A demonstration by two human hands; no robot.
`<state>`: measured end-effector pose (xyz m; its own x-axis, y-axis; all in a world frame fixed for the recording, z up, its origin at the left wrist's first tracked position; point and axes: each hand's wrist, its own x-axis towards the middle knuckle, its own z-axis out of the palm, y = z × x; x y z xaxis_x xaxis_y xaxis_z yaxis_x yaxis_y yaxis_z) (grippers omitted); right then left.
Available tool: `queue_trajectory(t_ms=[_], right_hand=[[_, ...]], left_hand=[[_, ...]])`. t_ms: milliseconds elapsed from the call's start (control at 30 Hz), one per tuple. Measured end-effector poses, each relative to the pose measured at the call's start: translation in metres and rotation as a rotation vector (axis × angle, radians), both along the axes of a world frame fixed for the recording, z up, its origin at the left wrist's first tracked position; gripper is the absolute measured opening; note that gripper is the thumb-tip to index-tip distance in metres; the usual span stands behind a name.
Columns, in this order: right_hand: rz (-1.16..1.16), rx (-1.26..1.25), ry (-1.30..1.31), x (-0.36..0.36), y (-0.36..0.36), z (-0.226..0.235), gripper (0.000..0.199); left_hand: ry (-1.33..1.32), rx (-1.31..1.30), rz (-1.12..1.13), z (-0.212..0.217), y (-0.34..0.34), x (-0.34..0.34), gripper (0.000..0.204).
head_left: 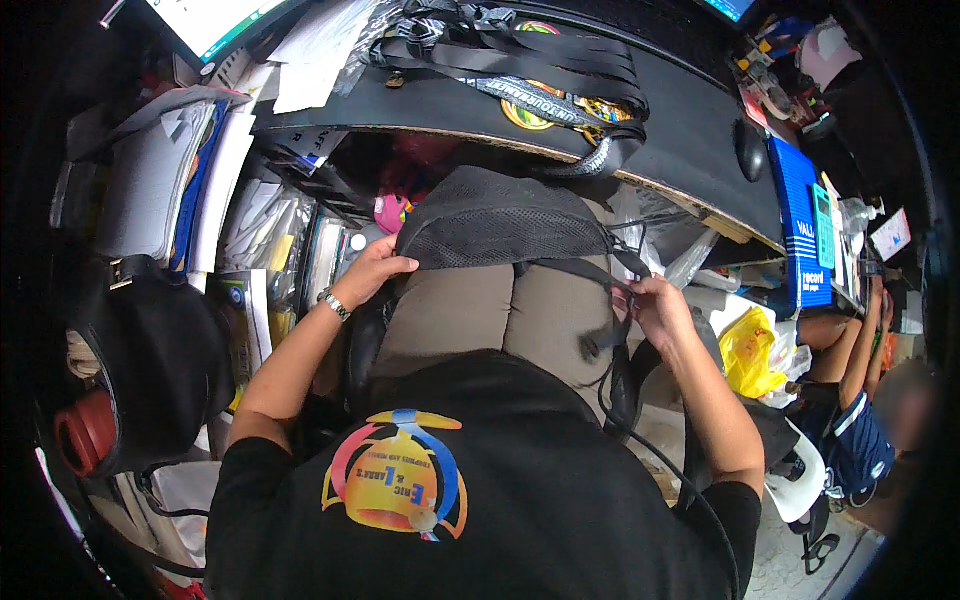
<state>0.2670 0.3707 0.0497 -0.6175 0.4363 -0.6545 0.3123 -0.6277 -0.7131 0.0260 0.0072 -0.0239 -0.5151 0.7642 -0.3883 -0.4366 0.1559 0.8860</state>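
Note:
A black mesh-covered bag (505, 220) with straps lies across my lap, over my grey-brown trousers (445, 310). My left hand (372, 272) is closed on the bag's left end, thumb on top and the other fingers underneath. At the opposite end, my right hand (660, 308) pinches a thin black strap (628, 285) near the bag's corner. More black strap and cord hang down from there beside my right thigh. The bag's underside and part of my left fingers are hidden.
A black desk (690, 150) carries a heap of black lanyards (520, 75) and a mouse (749, 150). Stacked papers (165, 180) and a black bag (155, 360) crowd the left. Rightward are a blue record book (798, 220), a yellow plastic bag (752, 352) and another person (850, 430).

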Motion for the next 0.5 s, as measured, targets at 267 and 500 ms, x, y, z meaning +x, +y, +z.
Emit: queue_trajectory(t_ms=[267,500], right_hand=[[0.251,0.080,-0.137,0.003,0.016,0.017,0.008],[0.419,0.291,-0.232,0.004,0.024,0.039,0.014]], left_hand=[[-0.385,0.267,0.416,-0.005,0.018,0.018,0.027],[-0.249,0.190,0.423,0.013,0.024,0.024,0.026]])
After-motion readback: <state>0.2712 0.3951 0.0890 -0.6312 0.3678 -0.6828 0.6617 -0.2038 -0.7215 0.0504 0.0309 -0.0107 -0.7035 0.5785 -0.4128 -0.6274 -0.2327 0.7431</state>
